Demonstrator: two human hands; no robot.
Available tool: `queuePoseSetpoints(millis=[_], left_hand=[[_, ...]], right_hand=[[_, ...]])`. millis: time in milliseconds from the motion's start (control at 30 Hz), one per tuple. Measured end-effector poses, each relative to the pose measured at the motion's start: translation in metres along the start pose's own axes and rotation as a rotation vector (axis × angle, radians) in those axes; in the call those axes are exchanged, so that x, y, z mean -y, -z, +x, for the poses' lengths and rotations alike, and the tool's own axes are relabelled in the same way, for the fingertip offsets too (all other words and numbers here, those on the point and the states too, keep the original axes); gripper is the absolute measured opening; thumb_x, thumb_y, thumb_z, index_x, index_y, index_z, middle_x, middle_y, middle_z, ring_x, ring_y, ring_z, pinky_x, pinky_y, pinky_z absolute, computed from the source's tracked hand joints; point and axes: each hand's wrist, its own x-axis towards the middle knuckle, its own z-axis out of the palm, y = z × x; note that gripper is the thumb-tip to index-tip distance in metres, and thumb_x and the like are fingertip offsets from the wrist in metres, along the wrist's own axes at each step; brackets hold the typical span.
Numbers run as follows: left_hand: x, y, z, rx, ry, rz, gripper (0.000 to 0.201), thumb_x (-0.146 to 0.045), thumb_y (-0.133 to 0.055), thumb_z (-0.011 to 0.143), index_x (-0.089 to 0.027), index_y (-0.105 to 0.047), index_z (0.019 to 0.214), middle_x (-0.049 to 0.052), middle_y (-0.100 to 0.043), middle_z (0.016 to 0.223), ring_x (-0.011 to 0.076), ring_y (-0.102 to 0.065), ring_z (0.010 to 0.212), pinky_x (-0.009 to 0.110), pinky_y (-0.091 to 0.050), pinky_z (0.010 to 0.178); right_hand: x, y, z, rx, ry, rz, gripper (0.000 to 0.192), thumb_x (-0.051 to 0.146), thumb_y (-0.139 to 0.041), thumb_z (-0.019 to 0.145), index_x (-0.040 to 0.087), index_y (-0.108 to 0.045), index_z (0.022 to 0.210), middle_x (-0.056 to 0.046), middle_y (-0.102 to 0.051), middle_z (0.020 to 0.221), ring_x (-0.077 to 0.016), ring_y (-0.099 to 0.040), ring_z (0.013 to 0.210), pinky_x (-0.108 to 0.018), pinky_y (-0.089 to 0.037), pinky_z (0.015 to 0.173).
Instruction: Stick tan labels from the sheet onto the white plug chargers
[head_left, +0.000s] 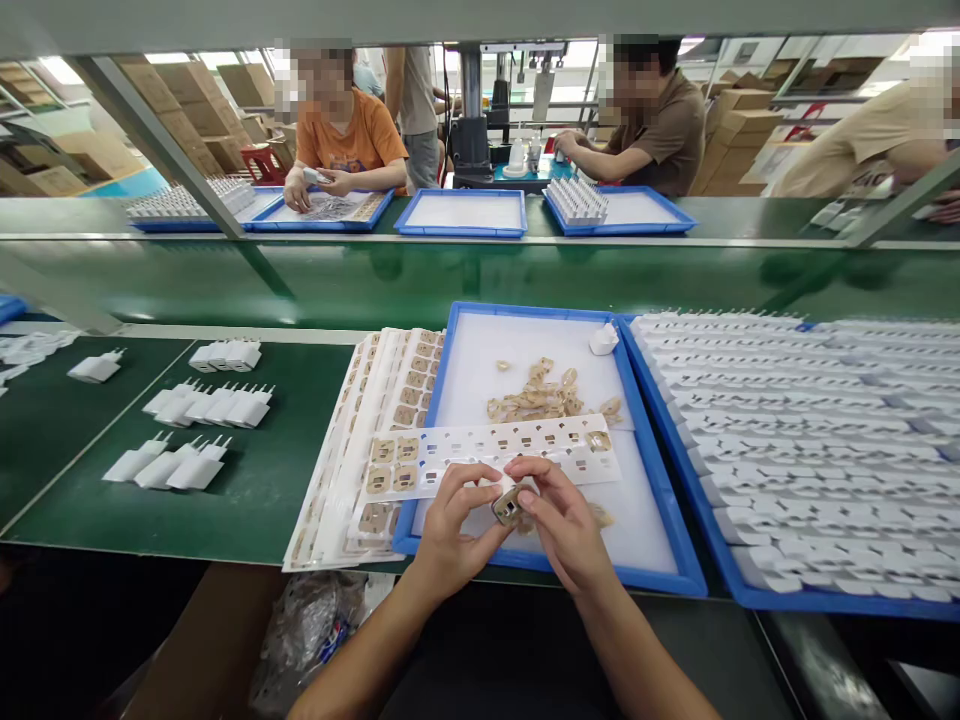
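Between my two hands is a white plug charger (508,503), its end face turned up and covered by a tan sticker with cut-outs. My left hand (461,520) grips it from the left with thumb and fingers. From the right, the fingers of my right hand (561,515) press at the sticker's edge. Just beyond lies a sticker sheet (487,452), with tan stickers at its left end and one at the right. Tan peeled pieces (540,398) are heaped in the blue-rimmed tray (665,540) under my hands. One white charger (604,339) sits in its far right corner.
More sticker sheets (330,480) are stacked left of the tray. White chargers (180,464) lie in groups on the green table (262,500). A second blue tray (750,590) at right holds rows of chargers. Across the green partition, several people work beside trays (461,212).
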Motion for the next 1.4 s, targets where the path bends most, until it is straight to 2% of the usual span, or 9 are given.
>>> queuePoseSetpoints(millis=[133,267,367,500,733,900,1067,1233,1400], left_hand=[[-0.001,0.0,0.0,0.008,0.016,-0.009,0.039,-0.009,-0.074,0.083,-0.024,-0.058,0.115,0.007,-0.065,0.112,0.02,-0.065,0.102,0.037,-0.055,0.088],[-0.001,-0.001,-0.002,0.019,0.132,-0.05,0.037,-0.011,-0.075,0.081,-0.024,-0.059,0.112,0.007,-0.065,0.111,0.0206,-0.066,0.103,0.033,-0.057,0.085],[-0.001,-0.001,-0.004,0.022,0.262,-0.156,0.035,-0.015,-0.074,0.082,-0.024,-0.058,0.112,0.008,-0.064,0.112,0.0195,-0.067,0.101,0.027,-0.06,0.074],[-0.003,0.0,-0.003,0.011,0.375,-0.167,0.034,-0.019,-0.075,0.081,-0.023,-0.059,0.11,0.007,-0.065,0.112,0.0203,-0.067,0.103,0.027,-0.061,0.076],[-0.014,0.011,0.004,0.027,0.37,-0.03,0.047,-0.014,-0.068,0.08,-0.024,-0.057,0.125,0.007,-0.069,0.113,0.0194,-0.068,0.098,0.03,-0.061,0.08],[-0.009,0.059,0.012,-0.131,0.323,0.201,0.037,-0.018,-0.068,0.08,-0.023,-0.063,0.117,0.007,-0.071,0.111,0.0214,-0.067,0.102,0.032,-0.058,0.084],[0.045,0.146,-0.007,-0.432,0.543,0.529,0.034,-0.032,-0.066,0.084,-0.02,-0.059,0.115,0.008,-0.071,0.112,0.0207,-0.071,0.097,0.032,-0.059,0.087],[0.094,0.219,-0.049,-0.545,0.689,0.822,0.032,-0.038,-0.064,0.077,-0.019,-0.059,0.102,0.01,-0.071,0.099,0.029,-0.069,0.094,0.045,-0.057,0.088],[0.106,0.249,-0.071,-0.55,0.698,0.981,0.033,-0.043,-0.066,0.072,-0.018,-0.061,0.093,0.016,-0.069,0.102,0.0403,-0.057,0.112,0.059,-0.041,0.104]], right_hand=[[0.006,0.005,0.004,0.024,0.269,-0.372,0.007,0.024,-0.061,0.096,0.026,-0.068,0.098,-0.005,-0.07,0.102,-0.0211,-0.067,0.099,-0.033,-0.056,0.084],[0.009,0.005,-0.001,-0.033,0.682,-0.787,0.02,0.008,-0.063,0.091,0.024,-0.069,0.101,-0.009,-0.069,0.108,-0.0207,-0.068,0.096,-0.035,-0.057,0.084],[0.012,0.004,-0.016,0.116,0.849,-0.846,0.024,0.004,-0.063,0.09,0.021,-0.069,0.105,-0.009,-0.071,0.102,-0.0202,-0.068,0.091,-0.033,-0.058,0.079],[0.024,0.009,-0.027,0.239,0.756,-0.641,0.017,0.009,-0.059,0.095,0.022,-0.065,0.103,-0.005,-0.074,0.089,-0.0184,-0.07,0.082,-0.032,-0.059,0.073],[0.051,0.064,0.044,-0.321,0.446,-1.054,0.018,0.034,-0.06,0.096,0.022,-0.07,0.104,-0.007,-0.077,0.09,-0.0228,-0.074,0.078,-0.036,-0.06,0.075],[0.038,0.109,0.082,-0.191,0.276,-1.438,0.052,0.049,-0.044,0.093,0.018,-0.064,0.129,-0.019,-0.064,0.138,-0.0357,-0.075,0.097,-0.054,-0.06,0.082],[0.011,0.14,0.085,-0.057,0.148,-1.375,0.053,0.062,-0.048,0.087,0.026,-0.067,0.121,-0.011,-0.076,0.113,-0.0327,-0.077,0.084,-0.049,-0.064,0.072],[0.011,0.137,0.088,0.002,0.416,-1.427,0.052,0.062,-0.043,0.093,0.023,-0.068,0.116,-0.014,-0.074,0.118,-0.0377,-0.071,0.105,-0.054,-0.061,0.085],[0.014,0.106,0.085,0.132,0.594,-1.465,0.046,0.05,-0.041,0.1,0.019,-0.067,0.12,-0.014,-0.072,0.123,-0.0348,-0.067,0.115,-0.053,-0.055,0.097]])
